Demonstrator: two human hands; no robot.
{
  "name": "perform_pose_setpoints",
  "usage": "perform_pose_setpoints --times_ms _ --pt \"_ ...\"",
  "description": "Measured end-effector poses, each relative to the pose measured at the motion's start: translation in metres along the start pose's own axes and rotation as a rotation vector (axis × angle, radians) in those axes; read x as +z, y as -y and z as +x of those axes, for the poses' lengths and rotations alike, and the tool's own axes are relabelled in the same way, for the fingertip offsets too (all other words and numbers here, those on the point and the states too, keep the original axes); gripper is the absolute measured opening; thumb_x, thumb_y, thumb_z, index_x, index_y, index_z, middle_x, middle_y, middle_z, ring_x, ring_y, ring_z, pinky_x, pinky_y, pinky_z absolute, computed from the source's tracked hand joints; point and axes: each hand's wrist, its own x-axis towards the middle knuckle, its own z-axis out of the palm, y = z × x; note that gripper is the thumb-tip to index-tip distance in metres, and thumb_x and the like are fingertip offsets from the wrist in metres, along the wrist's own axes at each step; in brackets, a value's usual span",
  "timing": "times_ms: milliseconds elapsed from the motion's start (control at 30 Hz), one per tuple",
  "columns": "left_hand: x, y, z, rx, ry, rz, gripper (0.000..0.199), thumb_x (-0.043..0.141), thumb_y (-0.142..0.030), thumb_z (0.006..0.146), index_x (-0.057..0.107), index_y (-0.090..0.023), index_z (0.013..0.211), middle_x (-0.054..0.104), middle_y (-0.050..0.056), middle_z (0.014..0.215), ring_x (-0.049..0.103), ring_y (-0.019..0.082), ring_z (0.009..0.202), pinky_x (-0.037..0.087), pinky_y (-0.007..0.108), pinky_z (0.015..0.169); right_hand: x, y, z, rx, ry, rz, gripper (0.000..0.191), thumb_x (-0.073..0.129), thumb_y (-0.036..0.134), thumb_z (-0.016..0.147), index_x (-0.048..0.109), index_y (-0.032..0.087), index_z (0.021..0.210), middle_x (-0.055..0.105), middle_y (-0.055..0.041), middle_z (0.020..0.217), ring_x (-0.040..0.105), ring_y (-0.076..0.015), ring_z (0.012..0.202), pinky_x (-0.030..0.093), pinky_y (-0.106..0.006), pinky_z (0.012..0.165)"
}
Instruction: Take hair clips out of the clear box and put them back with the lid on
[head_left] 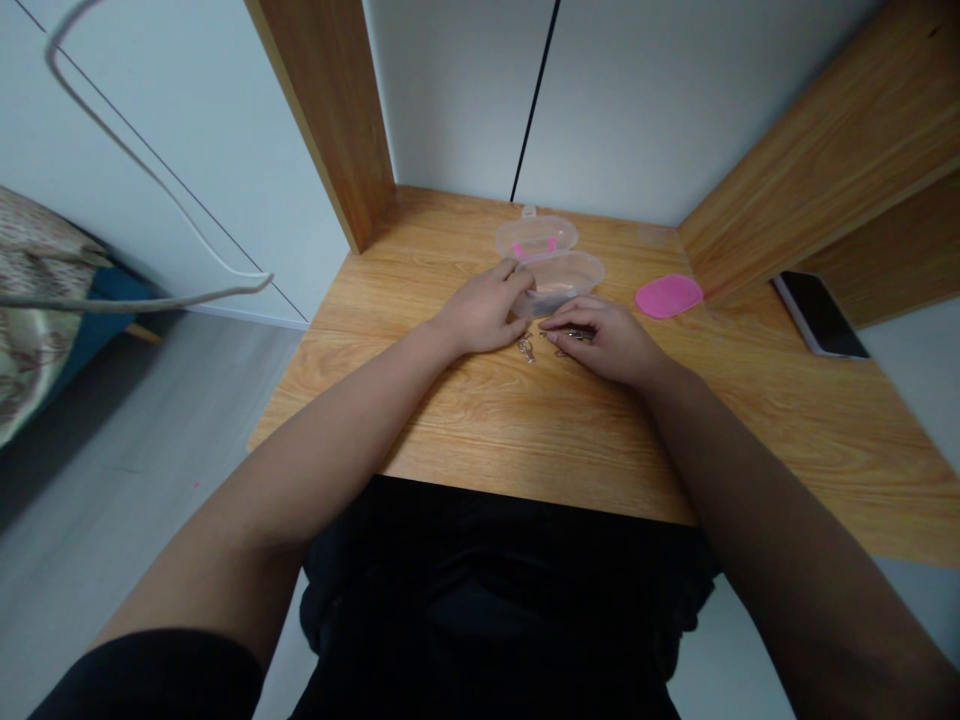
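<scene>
My left hand (484, 308) rests at the near left side of a clear plastic case (568, 275), its fingers bent over the rim; whether they hold anything is hidden. The case lies open, its lid (536, 237) with pink clasps folded back behind it. Just right of my left fingertips, a small metal chain-like piece (527, 347) lies on the wooden table (495, 410). My right hand (600, 338) is closed around small shiny metal pieces (576, 333) close to the table, in front of the case.
A pink oval piece (669, 296) lies right of the case. Farther right, a dark-screened phone (823, 315) lies near a wooden panel (817, 150). A white panel stands behind the table. A pale cable (180, 298) hangs at the left.
</scene>
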Motion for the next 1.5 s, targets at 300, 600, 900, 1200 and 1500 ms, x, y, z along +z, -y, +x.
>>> perform_pose_setpoints --times_ms 300,600,900,1200,1500 --pt "-0.0013 -0.0024 0.0004 -0.003 0.007 0.015 0.029 0.059 -0.029 0.082 0.056 -0.018 0.109 0.058 0.015 0.117 0.061 0.031 0.108 0.053 0.045 0.094 0.0001 -0.0004 -0.0005 0.005 0.0 0.017 0.016 0.066 0.03 0.09 0.079 0.027 0.1 0.074 -0.0064 0.095 0.068 -0.024 0.091 0.056 -0.041 0.083" --pt "-0.001 -0.0016 0.0002 -0.007 0.007 0.008 0.03 0.058 -0.028 0.082 0.056 -0.018 0.11 0.058 0.014 0.119 0.062 0.03 0.107 0.053 0.045 0.093 0.001 -0.0024 -0.0007 0.019 0.008 0.009 0.017 0.065 0.03 0.091 0.079 0.027 0.102 0.073 -0.0067 0.097 0.068 -0.024 0.091 0.056 -0.042 0.083" --pt "-0.0033 -0.0033 -0.0001 -0.01 0.02 0.016 0.03 0.058 -0.03 0.083 0.056 -0.018 0.11 0.058 0.014 0.117 0.062 0.03 0.106 0.053 0.044 0.093 0.0 -0.0003 -0.0002 0.031 0.015 0.019 0.017 0.066 0.032 0.09 0.079 0.028 0.101 0.073 -0.0065 0.097 0.068 -0.0245 0.091 0.057 -0.043 0.084" --pt "-0.0036 -0.0042 -0.0003 -0.015 0.024 0.009 0.031 0.058 -0.028 0.081 0.056 -0.018 0.11 0.058 0.015 0.117 0.061 0.031 0.106 0.053 0.046 0.093 -0.0002 0.0015 -0.0002 0.04 0.008 0.019 0.017 0.065 0.033 0.091 0.079 0.028 0.099 0.073 -0.006 0.096 0.068 -0.0235 0.091 0.056 -0.041 0.084" --pt "-0.0018 -0.002 0.0 -0.007 0.02 0.006 0.033 0.058 -0.026 0.081 0.056 -0.018 0.112 0.058 0.015 0.118 0.061 0.03 0.106 0.052 0.045 0.093 -0.0003 0.0013 0.0006 0.031 0.011 0.008 0.016 0.066 0.032 0.091 0.079 0.027 0.098 0.074 -0.0062 0.096 0.068 -0.0244 0.091 0.056 -0.042 0.083"
